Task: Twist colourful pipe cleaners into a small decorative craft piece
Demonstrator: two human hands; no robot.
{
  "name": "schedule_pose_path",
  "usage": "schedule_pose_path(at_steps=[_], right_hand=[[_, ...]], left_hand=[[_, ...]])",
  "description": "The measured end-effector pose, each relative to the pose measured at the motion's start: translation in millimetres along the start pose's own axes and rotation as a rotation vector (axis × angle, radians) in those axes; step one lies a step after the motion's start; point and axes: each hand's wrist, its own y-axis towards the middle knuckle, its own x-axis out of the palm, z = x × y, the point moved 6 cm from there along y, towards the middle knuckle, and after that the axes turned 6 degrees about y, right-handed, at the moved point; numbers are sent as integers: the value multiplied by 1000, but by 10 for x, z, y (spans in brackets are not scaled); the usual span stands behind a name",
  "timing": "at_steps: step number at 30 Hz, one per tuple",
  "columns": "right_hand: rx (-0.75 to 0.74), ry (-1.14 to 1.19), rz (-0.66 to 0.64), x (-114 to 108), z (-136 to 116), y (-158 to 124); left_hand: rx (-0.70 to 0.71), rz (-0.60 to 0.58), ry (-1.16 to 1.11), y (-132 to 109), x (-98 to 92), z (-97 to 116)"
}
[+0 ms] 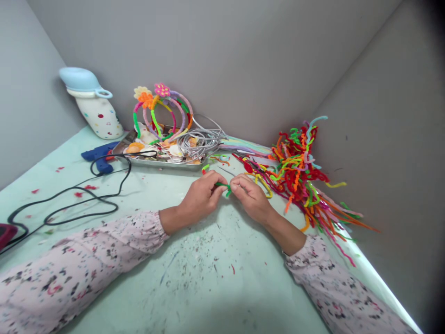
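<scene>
My left hand (203, 195) and my right hand (250, 197) meet above the pale green tabletop (194, 260). Their fingertips pinch a short green pipe cleaner (222, 186) from both sides, and part of it is hidden by my fingers. Just right of my right hand lies a tangled heap of multicoloured pipe cleaners (295, 171). A yellow piece (264, 185) from that heap is nearly touching my right hand. Beyond my hands stands a metal tray (160, 165) holding seashells.
Pipe-cleaner hoops with flowers (162, 111) lean behind the tray, beside coiled grey wire (201, 141). A blue glue gun (100, 155) trails a black cord (69, 199) to the left. A spotted white jug (92, 104) stands in the corner. Grey walls (365, 93) border the table, which is scattered with small scraps.
</scene>
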Motion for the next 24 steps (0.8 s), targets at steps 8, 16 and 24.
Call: schedule_pose_path(at_steps=[8,16,24], right_hand=[[0,20,-3,10,6,6],[25,58,-6,28,17,3],[-38,24,56,-31,-18,-8]], left_hand=[[17,-14,3,4,1,18],[21,-22,13,-2,3,26],[-15,13,3,14,-21,0]])
